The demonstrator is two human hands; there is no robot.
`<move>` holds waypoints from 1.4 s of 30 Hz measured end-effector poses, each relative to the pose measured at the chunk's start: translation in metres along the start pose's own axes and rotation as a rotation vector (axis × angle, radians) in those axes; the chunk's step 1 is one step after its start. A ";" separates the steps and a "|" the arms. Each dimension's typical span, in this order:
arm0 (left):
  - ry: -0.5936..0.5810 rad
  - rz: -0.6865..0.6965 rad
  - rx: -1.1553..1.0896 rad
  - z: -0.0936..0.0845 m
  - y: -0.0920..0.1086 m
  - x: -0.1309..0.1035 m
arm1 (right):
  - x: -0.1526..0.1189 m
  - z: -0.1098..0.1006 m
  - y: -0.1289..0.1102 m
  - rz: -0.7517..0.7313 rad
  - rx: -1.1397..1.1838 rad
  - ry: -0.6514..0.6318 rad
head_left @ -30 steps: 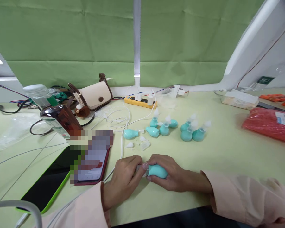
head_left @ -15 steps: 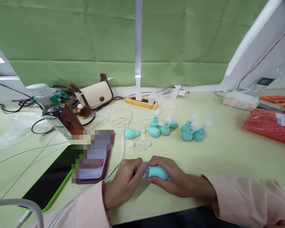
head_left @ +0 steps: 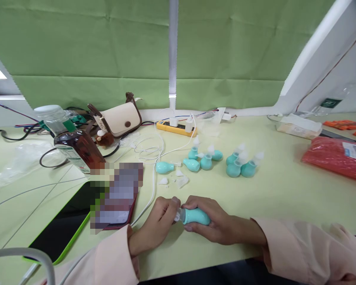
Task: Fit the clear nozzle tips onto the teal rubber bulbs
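Observation:
My right hand (head_left: 212, 219) is wrapped round a teal squeeze bulb (head_left: 196, 216), which lies on its side with its neck to the left. At that neck sits a clear plastic nozzle piece (head_left: 178, 215), pinched by my left hand (head_left: 159, 223); the fingers cover much of it. Beyond my hands lie loose teal bulbs, among them one (head_left: 164, 167) on its side and another (head_left: 191, 164) beside it. Several bulbs with clear tips stand upright, such as the one (head_left: 206, 161) in the middle and the group (head_left: 233, 169) to the right.
White and clear scraps (head_left: 182, 181) lie ahead of my hands. At left are a green-edged phone (head_left: 65, 217), a second phone (head_left: 118, 202), a brown bottle (head_left: 80, 150) and a handbag (head_left: 121, 118). White cables (head_left: 152, 194) run past a yellow power strip (head_left: 163, 126). A red package (head_left: 329, 156) lies right.
My left hand has shifted slightly left and its thumb has lifted, so more of the clear nozzle piece shows. The right hand stays on the bulb in nearly the same place.

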State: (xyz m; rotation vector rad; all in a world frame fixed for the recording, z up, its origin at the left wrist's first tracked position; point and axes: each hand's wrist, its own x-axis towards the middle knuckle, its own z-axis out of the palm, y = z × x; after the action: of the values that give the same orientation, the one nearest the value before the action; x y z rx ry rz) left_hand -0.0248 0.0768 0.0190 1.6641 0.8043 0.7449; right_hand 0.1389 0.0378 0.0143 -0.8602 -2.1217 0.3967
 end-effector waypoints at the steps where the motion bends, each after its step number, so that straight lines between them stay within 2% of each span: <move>1: -0.019 -0.009 -0.028 0.000 0.000 0.001 | 0.001 -0.001 0.000 -0.007 0.010 -0.003; 5: -0.062 -0.144 -0.169 -0.003 0.001 0.006 | 0.003 -0.003 -0.001 -0.108 0.018 -0.021; 8: -0.026 -0.220 -0.247 -0.008 0.002 0.010 | 0.002 -0.004 -0.001 -0.206 -0.001 -0.001; 9: -0.001 -0.221 -0.257 -0.009 0.002 0.011 | 0.002 -0.005 0.000 -0.184 -0.003 0.027; 13: -0.033 -0.099 -0.202 -0.008 0.001 0.012 | 0.007 -0.015 0.012 0.023 -0.007 0.166; 16: -0.063 -0.051 -0.218 -0.006 0.000 0.012 | 0.016 -0.025 0.025 0.052 -0.086 0.290; 18: -0.044 -0.044 -0.233 -0.006 0.000 0.012 | 0.020 -0.032 0.033 0.072 -0.153 0.339; 22: 0.112 0.042 -0.123 -0.006 0.001 0.002 | 0.024 -0.042 0.044 0.186 -0.242 0.318; 25: 0.055 0.075 -0.048 -0.004 0.000 -0.006 | 0.024 -0.046 0.051 0.298 -0.378 0.230; 28: 0.012 0.003 -0.069 -0.002 0.000 -0.004 | 0.023 -0.047 0.056 0.367 -0.476 0.161; 30: 0.053 -0.039 -0.130 -0.002 0.001 0.001 | 0.022 -0.047 0.056 0.338 -0.542 0.201; 31: 0.081 -0.053 -0.166 -0.002 0.002 0.005 | 0.020 -0.047 0.053 0.279 -0.583 0.252; 33: 0.129 -0.067 -0.235 -0.004 0.002 0.010 | 0.017 -0.044 0.044 0.068 -0.624 0.332; 34: 0.151 -0.070 -0.259 -0.005 0.002 0.012 | 0.015 -0.043 0.038 -0.050 -0.606 0.306; 35: 0.173 -0.073 -0.273 -0.006 0.002 0.013 | 0.012 -0.040 0.031 -0.148 -0.571 0.220; 36: 0.192 -0.073 -0.279 -0.006 0.001 0.014 | 0.010 -0.038 0.025 -0.212 -0.527 0.076; 38: 0.219 -0.077 -0.263 -0.007 -0.001 0.014 | 0.007 -0.031 0.015 -0.223 -0.489 -0.250; 39: 0.228 -0.082 -0.245 -0.007 -0.002 0.013 | 0.006 -0.028 0.012 -0.201 -0.494 -0.369; 40: 0.234 -0.087 -0.225 -0.008 -0.002 0.013 | 0.005 -0.025 0.011 -0.173 -0.508 -0.435; 42: 0.243 -0.098 -0.200 -0.008 -0.003 0.012 | 0.004 -0.021 0.014 -0.134 -0.538 -0.426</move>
State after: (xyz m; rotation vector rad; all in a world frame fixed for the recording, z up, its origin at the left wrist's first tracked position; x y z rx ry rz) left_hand -0.0244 0.0916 0.0185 1.3626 0.9420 0.9385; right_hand 0.1591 0.0501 0.0225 -0.9821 -2.7292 -0.0841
